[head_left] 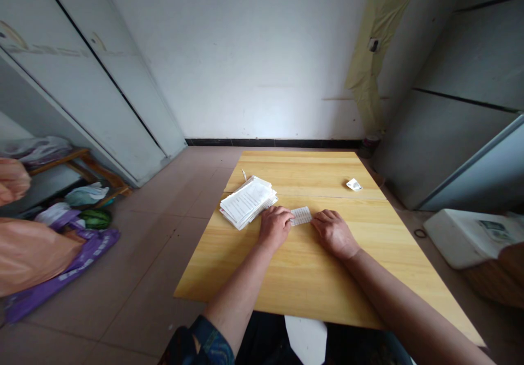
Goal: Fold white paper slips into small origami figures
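A small white printed slip [302, 216], marked with rows of dark print, lies on the wooden table between my hands. At its left edge, my left hand [275, 226] has its fingers closed on the slip. My right hand [334, 232] pinches the opposite edge, fingers bent and pressed together. Both wrists rest low over the tabletop. Just beyond my left hand sits an uneven stack of white printed papers [248, 200], its top sheet covered in lines of text. The fingertips partly hide the slip's ends.
The light wooden table [311, 283] has a crumpled white piece [354, 185] at its far right. A white box [466, 237] stands on the floor to the right, near a grey fridge-like cabinet [454, 108]. Bags and a watermelon [96, 219] lie at left.
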`<state>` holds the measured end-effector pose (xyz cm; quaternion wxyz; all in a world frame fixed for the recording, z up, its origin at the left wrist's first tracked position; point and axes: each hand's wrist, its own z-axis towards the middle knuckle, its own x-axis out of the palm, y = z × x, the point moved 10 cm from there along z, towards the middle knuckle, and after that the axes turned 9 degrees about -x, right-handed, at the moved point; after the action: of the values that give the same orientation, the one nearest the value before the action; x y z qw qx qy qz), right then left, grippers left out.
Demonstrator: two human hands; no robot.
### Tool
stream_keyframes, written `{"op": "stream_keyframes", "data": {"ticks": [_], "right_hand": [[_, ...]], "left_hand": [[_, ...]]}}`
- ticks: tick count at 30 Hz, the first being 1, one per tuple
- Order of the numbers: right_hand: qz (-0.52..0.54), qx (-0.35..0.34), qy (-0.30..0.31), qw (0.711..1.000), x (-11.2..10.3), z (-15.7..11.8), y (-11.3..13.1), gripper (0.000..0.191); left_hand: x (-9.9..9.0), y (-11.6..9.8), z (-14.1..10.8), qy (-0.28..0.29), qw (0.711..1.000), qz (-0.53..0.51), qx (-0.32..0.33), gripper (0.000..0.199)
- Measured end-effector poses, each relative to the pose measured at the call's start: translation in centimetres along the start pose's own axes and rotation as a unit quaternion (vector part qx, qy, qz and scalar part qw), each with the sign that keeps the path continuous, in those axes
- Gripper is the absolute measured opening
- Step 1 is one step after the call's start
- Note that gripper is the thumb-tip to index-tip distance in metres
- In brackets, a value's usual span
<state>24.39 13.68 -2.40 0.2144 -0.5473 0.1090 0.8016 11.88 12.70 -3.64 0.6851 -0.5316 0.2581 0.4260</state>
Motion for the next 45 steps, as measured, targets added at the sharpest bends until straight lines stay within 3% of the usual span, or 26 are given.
{"op": "stream_keyframes", "data": {"ticks": [4, 7, 10, 18, 26, 30, 33, 38, 45], "right_hand": [[-0.008, 0.003, -0.02, 1.0, -0.4, 0.0, -0.1, 0.019], [0.029, -0.045, -0.044, 0.998, -0.6, 0.2, 1.0, 0.023], [0.055, -0.068, -0.031, 0.996, 0.0, 0.4, 1.7, 0.021], [0.026, 0.008, -0.024, 0.999, 0.2, -0.1, -0.5, 0.018], [0.005, 0.041, -0.001, 0.999, 0.6, -0.1, -1.3, 0.02], [0.032, 0.06, -0.032, 0.997, 0.3, -0.2, -1.9, 0.023], [0.053, 0.07, -0.056, 0.995, 0.2, 0.0, -2.1, 0.029], [0.066, 0.064, -0.032, 0.995, 1.0, 0.3, -1.7, 0.038], [0.09, 0.074, -0.036, 0.993, 0.8, 0.2, -1.8, 0.054]], "left_hand": [[0.1, 0.1, 0.0, 0.003, 1.0, -0.002, -0.006, 0.02], [0.1, 0.1, 0.0, 0.0, 1.0, 0.006, -0.007, 0.024], [0.1, 0.1, 0.0, -0.003, 1.0, 0.013, -0.004, 0.024], [0.1, 0.1, -0.2, -0.015, 0.999, 0.04, -0.001, 0.034], [0.2, 0.3, 0.0, -0.003, 0.998, 0.06, -0.021, 0.029], [0.2, 0.6, 0.0, 0.001, 0.997, 0.062, -0.04, 0.031], [0.0, 0.8, 0.0, -0.005, 0.996, 0.067, -0.057, 0.035], [-0.6, 0.7, -0.1, -0.021, 0.993, 0.095, -0.072, 0.031], [-0.7, -0.3, -0.4, -0.036, 0.996, 0.073, -0.029, 0.041]]}}
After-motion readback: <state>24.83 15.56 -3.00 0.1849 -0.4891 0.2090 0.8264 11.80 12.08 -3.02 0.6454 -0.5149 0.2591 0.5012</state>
